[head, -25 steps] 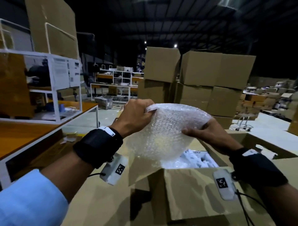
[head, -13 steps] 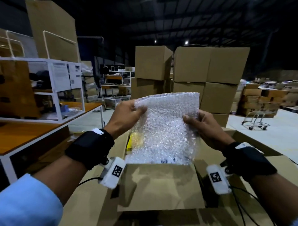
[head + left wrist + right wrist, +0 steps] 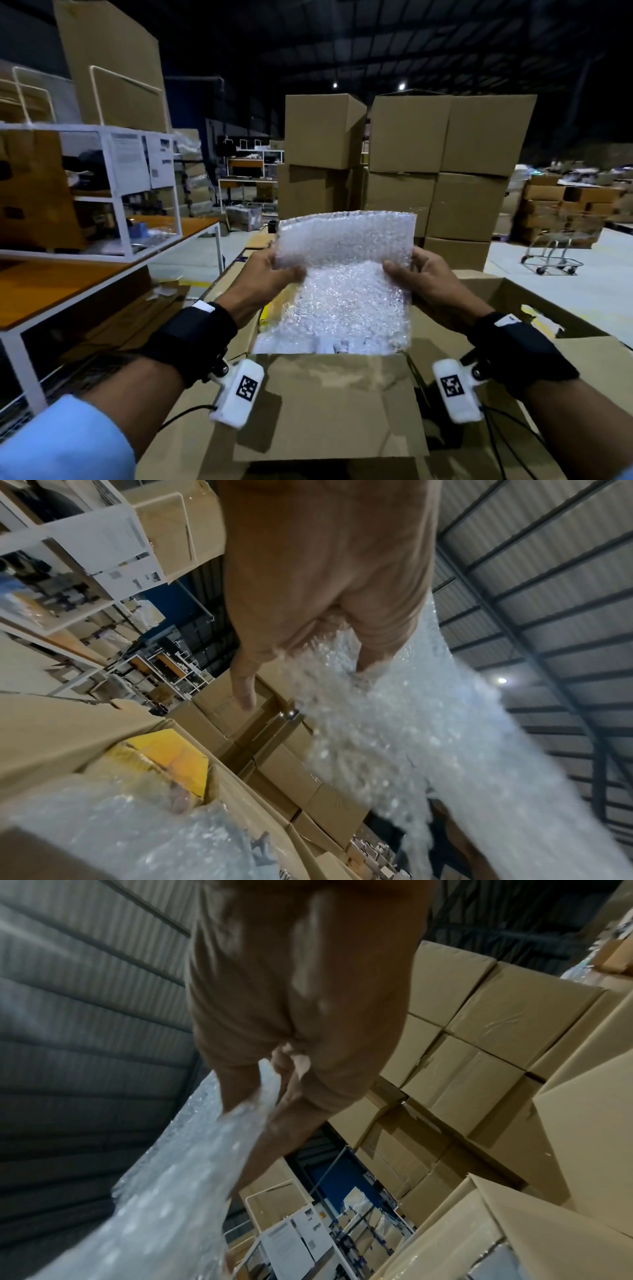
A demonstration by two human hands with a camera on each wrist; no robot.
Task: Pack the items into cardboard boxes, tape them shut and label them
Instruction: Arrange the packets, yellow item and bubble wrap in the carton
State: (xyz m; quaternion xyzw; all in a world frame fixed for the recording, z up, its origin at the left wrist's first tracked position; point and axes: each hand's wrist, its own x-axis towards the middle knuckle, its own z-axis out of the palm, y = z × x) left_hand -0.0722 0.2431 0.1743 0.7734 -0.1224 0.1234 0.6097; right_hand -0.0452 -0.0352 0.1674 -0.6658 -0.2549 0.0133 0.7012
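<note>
A sheet of clear bubble wrap is held upright over an open cardboard box. My left hand pinches its left edge and my right hand pinches its right edge. The lower end of the sheet hangs into the box, over white items and a yellow item at the box's left wall. In the left wrist view the left hand grips the bubble wrap above the yellow item. In the right wrist view the right hand pinches the bubble wrap.
Stacked closed cardboard boxes stand just behind the open one. A wooden-topped table with a white wire shelf is at the left. Another open carton sits at the right, with a small trolley on the floor beyond.
The bubble wrap was bulged and crumpled a second ago; both hands have spread it into a flat sheet and brought it lower over the box.
</note>
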